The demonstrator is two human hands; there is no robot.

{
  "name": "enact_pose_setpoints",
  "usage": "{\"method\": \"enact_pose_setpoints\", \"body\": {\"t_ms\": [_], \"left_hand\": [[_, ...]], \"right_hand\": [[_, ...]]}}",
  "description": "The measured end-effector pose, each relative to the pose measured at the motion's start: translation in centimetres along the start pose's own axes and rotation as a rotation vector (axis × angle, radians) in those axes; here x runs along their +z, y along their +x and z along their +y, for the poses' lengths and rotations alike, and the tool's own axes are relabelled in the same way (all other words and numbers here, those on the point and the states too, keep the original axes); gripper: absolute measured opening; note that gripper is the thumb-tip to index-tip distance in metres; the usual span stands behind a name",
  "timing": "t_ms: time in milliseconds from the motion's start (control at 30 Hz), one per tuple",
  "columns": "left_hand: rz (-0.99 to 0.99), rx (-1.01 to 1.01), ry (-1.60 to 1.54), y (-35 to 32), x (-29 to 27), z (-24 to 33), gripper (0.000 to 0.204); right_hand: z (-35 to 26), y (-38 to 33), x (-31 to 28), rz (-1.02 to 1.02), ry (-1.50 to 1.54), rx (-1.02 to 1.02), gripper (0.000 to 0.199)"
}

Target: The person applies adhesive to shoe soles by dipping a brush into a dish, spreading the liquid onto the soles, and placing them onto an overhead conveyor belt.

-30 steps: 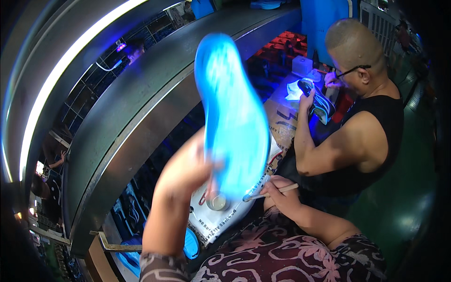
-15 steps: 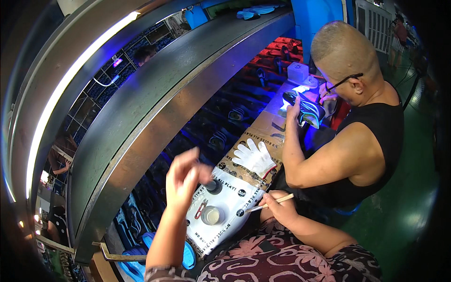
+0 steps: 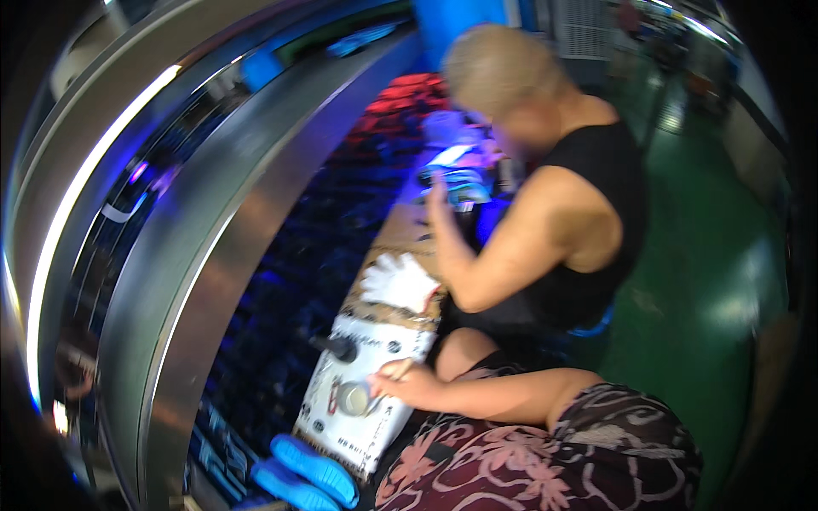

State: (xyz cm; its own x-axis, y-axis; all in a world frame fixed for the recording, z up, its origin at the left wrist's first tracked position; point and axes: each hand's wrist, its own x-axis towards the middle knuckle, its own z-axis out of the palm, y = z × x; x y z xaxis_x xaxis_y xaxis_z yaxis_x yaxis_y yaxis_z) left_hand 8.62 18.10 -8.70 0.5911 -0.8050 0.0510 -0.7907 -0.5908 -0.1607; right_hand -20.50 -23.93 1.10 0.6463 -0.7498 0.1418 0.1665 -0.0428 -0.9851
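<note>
My right hand [image 3: 411, 385] reaches in over the white-wrapped work board [image 3: 375, 434], its fingers closed beside a small clear cup [image 3: 354, 399] of pale contents. The brush it grips is mostly hidden and smeared by motion; its light handle showed plainly half a second ago. Left of the cup lies a small red-handled tool [image 3: 332, 399], perhaps snips. A dark round bottle [image 3: 343, 347] stands beyond it. My left hand is out of the picture.
A white glove [image 3: 399, 283] lies on the cardboard beyond. A co-worker [image 3: 554, 196] in a black top holds a shoe [image 3: 464, 186] under purple light. Blue shoe soles [image 3: 311, 468] lie at the near left. A metal-sided conveyor [image 3: 230, 230] runs along the left.
My right hand has moved left to the cup. My left hand, raised earlier over the board, has gone from view. The whole view has swung to the right.
</note>
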Motion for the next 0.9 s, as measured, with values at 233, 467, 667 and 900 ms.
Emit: {"method": "enact_pose_setpoints", "body": {"t_ms": [233, 467, 667, 900], "left_hand": [[0.068, -0.095, -0.729, 9.1, -11.5, 12.9, 0.032], [0.028, 0.023, -0.968, 13.0, -15.3, 20.9, 0.028], [0.028, -0.096, -1.041, 12.8, -14.4, 20.4, 0.027], [0.047, -0.201, -1.144, 12.6, -14.5, 19.8, 0.026]], "right_hand": [[-0.9, -2.2, -0.6, 0.028, -0.041, 0.089, 0.039], [-0.6, -2.2, 1.3, -0.022, -0.053, 0.068, 0.041], [0.1, -2.0, 2.0, -0.013, 0.019, 0.104, 0.040], [-0.5, -1.9, 1.6, -0.008, 0.013, 0.048, 0.042]]}}
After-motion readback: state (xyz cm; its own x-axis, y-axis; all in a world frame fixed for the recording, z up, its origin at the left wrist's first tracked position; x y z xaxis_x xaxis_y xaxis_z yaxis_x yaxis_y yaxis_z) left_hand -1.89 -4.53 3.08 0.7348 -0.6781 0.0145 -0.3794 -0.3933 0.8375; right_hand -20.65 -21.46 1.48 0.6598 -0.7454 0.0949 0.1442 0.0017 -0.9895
